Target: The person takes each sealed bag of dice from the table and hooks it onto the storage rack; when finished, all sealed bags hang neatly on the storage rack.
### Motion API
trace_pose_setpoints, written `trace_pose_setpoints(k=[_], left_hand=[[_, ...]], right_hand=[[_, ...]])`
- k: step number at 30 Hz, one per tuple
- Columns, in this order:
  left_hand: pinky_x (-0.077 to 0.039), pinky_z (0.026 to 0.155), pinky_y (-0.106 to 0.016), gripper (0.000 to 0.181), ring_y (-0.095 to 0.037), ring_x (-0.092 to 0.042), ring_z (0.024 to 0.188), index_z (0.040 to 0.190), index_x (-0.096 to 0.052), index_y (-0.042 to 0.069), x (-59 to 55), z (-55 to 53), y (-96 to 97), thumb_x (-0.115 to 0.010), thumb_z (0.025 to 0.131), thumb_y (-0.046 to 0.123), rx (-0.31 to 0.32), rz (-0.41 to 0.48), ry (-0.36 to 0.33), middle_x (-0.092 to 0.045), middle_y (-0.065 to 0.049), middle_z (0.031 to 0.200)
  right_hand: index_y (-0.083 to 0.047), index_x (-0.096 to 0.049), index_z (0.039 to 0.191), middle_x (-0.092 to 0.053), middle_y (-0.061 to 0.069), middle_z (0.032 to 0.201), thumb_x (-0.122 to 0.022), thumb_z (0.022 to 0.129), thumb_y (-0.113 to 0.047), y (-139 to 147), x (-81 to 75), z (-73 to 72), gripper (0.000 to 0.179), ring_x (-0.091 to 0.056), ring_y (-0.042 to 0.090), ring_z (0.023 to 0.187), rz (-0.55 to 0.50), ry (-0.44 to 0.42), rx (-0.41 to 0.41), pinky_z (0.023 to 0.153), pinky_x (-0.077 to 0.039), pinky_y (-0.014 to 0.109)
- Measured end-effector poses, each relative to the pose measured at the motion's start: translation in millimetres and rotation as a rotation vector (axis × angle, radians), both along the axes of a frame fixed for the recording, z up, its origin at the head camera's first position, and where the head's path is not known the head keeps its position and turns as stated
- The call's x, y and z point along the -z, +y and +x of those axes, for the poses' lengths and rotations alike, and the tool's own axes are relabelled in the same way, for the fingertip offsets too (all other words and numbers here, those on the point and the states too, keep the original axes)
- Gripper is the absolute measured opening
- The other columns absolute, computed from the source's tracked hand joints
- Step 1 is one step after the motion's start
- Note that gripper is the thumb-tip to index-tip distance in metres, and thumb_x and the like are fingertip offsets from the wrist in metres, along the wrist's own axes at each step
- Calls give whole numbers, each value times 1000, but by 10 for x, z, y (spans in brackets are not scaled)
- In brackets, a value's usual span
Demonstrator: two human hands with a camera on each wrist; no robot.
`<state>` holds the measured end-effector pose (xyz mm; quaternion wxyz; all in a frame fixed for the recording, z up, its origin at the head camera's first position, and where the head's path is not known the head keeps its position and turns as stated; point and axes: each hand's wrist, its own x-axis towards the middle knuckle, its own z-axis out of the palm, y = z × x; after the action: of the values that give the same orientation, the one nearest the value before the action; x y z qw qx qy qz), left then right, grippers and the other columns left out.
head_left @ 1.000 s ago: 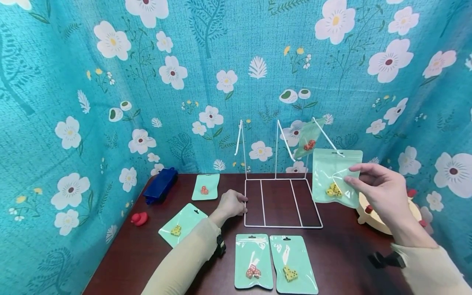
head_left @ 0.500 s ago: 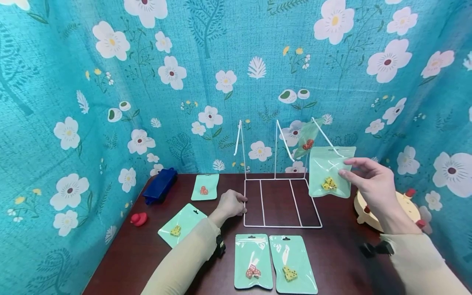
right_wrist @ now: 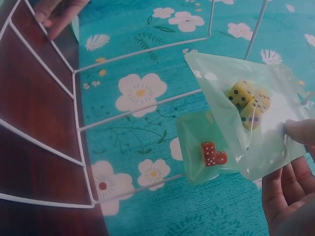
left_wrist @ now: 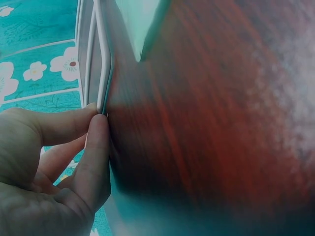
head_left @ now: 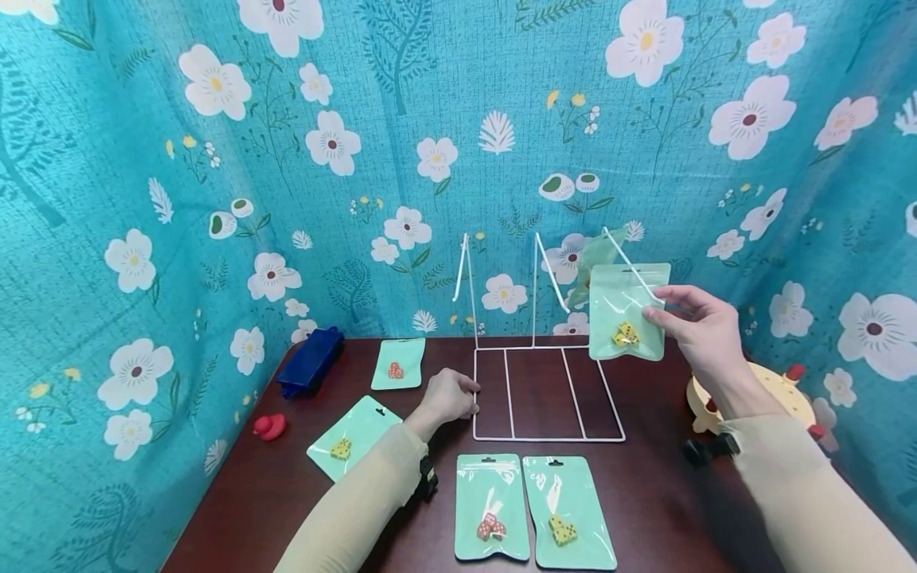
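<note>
1. Nearest me, at the bottom centre of the frame, two mint zip pouches lie side by side: the front-left pouch (head_left: pixel 492 493) contains three red dice (head_left: pixel 491 528), the front-right pouch (head_left: pixel 569 497) yellow dice (head_left: pixel 562 531).
2. Lower left of centre, a slanted pouch (head_left: pixel 351 430) lies partly behind the left sleeve (head_left: pixel 365 493), with yellow dice inside.
3. At the centre, the left hand (head_left: pixel 447 395) pinches the base wire of the white wire rack (head_left: pixel 549 439) between thumb and forefinger, I'd say to steady it.
4. Right of centre, the right hand (head_left: pixel 698 330) pinches the held pouch (head_left: pixel 616 306) by its edge, thumb in front; three yellow dice show through it.
5. The step in hand looks like hanging that pouch: the right-hand prong (head_left: pixel 619 249) seems to pass through its slot, the tip in front. The next move calls for easing it back along the wire without snagging, the base held firm.
6. Behind it, on the same prong, hangs another pouch (head_left: pixel 595 255) with red dice.
7. Farther back, left of the rack, a small-looking pouch (head_left: pixel 399 354) holds red dice, before the flowered curtain (head_left: pixel 444 79).
</note>
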<state>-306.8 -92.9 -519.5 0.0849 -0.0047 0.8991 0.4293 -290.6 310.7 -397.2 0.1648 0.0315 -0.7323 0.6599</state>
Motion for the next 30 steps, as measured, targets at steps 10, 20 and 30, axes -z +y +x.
trace_pose_setpoints(k=[10, 20, 30], left_hand=[[-68, 71, -33, 32, -14, -80, 70, 123, -86, 6, 22, -14, 1, -85, 92, -3, 0, -8, 2, -78, -4, 82], [-68, 72, -34, 30, -13, -80, 70, 123, -86, 7, -3, -26, -29, -84, 94, -1, 14, 18, -8, -79, -3, 83], [-69, 72, -35, 30, -15, -81, 71, 123, -86, 6, 19, -44, -64, -84, 94, -2, 24, 63, -27, -81, -4, 80]], right_hand=[[-15, -79, 136, -73, -26, 106, -88, 100, -22, -25, -35, -273, 37, -64, 6, 101, 98, -59, 56, 76, -63, 12], [-11, -78, 137, -74, -28, 97, -88, 99, -18, -28, -109, -515, 40, -62, 4, 97, 116, -53, 73, 71, -61, 12], [-22, -83, 129, -73, -28, 91, -89, 99, -20, -58, -95, -662, 31, -61, 3, 88, 100, -51, 104, 65, -57, 15]])
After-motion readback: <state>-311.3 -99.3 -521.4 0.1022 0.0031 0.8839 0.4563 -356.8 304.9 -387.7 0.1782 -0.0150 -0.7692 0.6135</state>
